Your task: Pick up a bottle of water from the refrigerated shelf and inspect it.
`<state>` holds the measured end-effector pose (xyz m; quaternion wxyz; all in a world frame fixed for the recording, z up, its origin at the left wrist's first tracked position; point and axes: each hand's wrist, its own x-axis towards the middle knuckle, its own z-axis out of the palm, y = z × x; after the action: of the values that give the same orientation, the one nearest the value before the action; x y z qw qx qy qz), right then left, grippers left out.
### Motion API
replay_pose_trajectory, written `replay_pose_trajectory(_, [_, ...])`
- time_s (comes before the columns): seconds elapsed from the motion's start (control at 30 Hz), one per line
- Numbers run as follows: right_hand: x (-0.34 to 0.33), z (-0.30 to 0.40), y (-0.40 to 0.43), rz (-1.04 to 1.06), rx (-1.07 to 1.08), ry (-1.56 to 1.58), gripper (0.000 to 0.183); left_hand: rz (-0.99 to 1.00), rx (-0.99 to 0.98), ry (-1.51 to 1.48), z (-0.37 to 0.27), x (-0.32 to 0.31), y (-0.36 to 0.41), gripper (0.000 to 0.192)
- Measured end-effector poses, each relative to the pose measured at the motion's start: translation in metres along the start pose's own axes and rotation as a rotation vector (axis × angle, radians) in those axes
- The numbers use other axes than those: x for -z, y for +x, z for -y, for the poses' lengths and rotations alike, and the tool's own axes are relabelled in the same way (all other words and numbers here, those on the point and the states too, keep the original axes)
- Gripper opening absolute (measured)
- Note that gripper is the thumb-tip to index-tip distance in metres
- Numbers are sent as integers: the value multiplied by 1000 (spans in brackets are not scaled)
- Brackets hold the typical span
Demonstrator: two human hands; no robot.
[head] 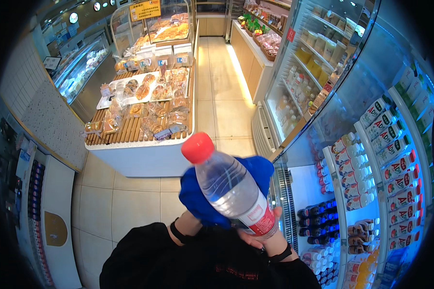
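Note:
A clear plastic bottle (pixel 229 182) with a red cap and a red-and-white label tilts up to the left in front of me. It is partly filled with clear liquid. My right hand (pixel 251 239) grips it around the base, fingers showing below the label and at its right side. Behind the bottle, a bunched blue cloth (pixel 192 197) spreads out to both sides. My left hand (pixel 192 221) is at the cloth's lower left and holds it; the fingers are hidden by the fabric. Black sleeves and dark wristbands show on both arms.
Ahead stands a bakery display table (pixel 141 151) with wrapped breads. An open refrigerated shelf (pixel 347 213) of bottled drinks runs close on my right, beyond it a glass-door fridge (pixel 307 72). A white cabinet (pixel 58 202) stands left. Tiled floor (pixel 220 86) leads between the counters.

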<state>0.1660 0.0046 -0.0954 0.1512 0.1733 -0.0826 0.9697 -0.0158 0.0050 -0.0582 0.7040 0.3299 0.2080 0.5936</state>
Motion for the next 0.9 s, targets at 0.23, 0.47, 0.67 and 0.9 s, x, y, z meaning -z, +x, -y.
replay_pose_trajectory(0.23, [-4, 0, -9, -556, 82, -689, 46, 163, 151, 49, 14, -14, -18, 54])
replay_pose_trajectory(0.47, [-80, 1, 32, -731, 885, -1584, 62, -39, -27, 71, 8, -3, -26, 53])
replay_pose_trajectory(0.67, [-69, -13, 90, -645, 1020, -1598, 84, -99, -94, 85, 1, -1, -35, 53])
replay_pose_trajectory(0.9, [-58, -7, 118, 128, 1191, -1086, 78, -215, -153, 112, -11, 7, -55, 53])
